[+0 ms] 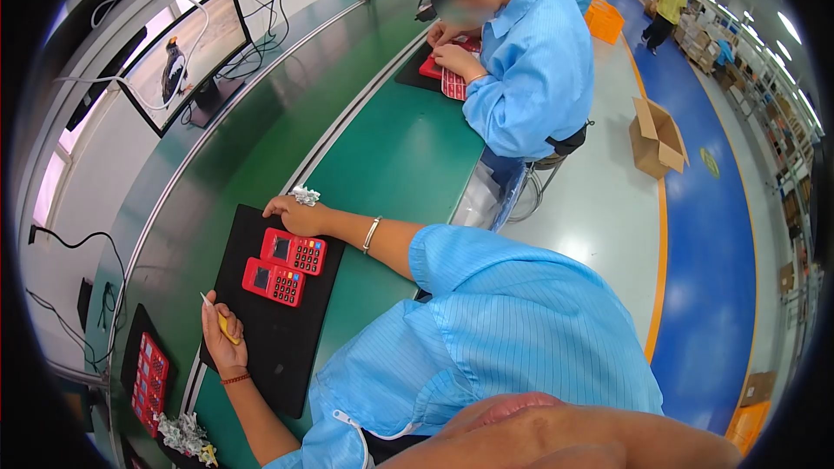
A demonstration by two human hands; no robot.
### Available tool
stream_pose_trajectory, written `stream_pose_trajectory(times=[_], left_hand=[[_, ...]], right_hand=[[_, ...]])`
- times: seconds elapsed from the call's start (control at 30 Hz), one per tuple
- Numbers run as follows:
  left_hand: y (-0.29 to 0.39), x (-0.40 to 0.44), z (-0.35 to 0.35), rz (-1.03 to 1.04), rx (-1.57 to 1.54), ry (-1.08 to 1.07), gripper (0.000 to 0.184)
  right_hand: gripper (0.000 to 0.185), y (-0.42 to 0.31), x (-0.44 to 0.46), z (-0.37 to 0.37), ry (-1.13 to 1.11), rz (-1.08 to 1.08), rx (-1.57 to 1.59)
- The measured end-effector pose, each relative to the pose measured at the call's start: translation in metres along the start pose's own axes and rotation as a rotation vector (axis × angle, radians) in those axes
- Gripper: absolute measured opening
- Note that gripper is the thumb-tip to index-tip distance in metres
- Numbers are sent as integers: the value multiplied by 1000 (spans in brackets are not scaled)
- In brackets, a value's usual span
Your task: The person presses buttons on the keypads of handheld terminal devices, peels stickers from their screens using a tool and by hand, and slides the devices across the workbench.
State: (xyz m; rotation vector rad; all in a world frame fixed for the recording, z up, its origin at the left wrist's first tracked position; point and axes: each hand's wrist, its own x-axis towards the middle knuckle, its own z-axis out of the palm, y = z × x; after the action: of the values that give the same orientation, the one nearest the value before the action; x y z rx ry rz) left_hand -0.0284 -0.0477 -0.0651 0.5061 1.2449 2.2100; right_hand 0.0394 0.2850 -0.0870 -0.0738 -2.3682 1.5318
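At the left, a red sheet of small parts [149, 375] lies near a crumpled silvery bundle [184, 436]. Next comes the left hand [224, 349], with fingers closed around a yellow-handled tool [228, 328]; its pale, pointed tip is directed away from the body. To the right of this hand, on a black mat [280, 343], two red keypad devices [274, 281] lie side by side, seemingly touching, screens up, their long axes running roughly left to right. The right hand [297, 219] is the nearer one, just beside the upper device. Its underside is hidden, so I cannot tell whether it grips something, nor whether the white crumpled scrap [306, 195] behind it is held.
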Motion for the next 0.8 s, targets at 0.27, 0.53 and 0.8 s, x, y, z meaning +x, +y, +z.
stream_pose_trajectory(times=[0.27, 0.53, 0.8], left_hand=[[-3, 1, -3, 8, 61, 17, 36], [-3, 1, -3, -1, 59, 39, 35], [-1, 1, -2, -10, 38, 21, 36]], right_hand=[[43, -6, -2, -4, -29, 15, -26], [42, 1, 1, -1, -15, -12, -2], [42, 4, 3, -1, -16, -47, 35]])
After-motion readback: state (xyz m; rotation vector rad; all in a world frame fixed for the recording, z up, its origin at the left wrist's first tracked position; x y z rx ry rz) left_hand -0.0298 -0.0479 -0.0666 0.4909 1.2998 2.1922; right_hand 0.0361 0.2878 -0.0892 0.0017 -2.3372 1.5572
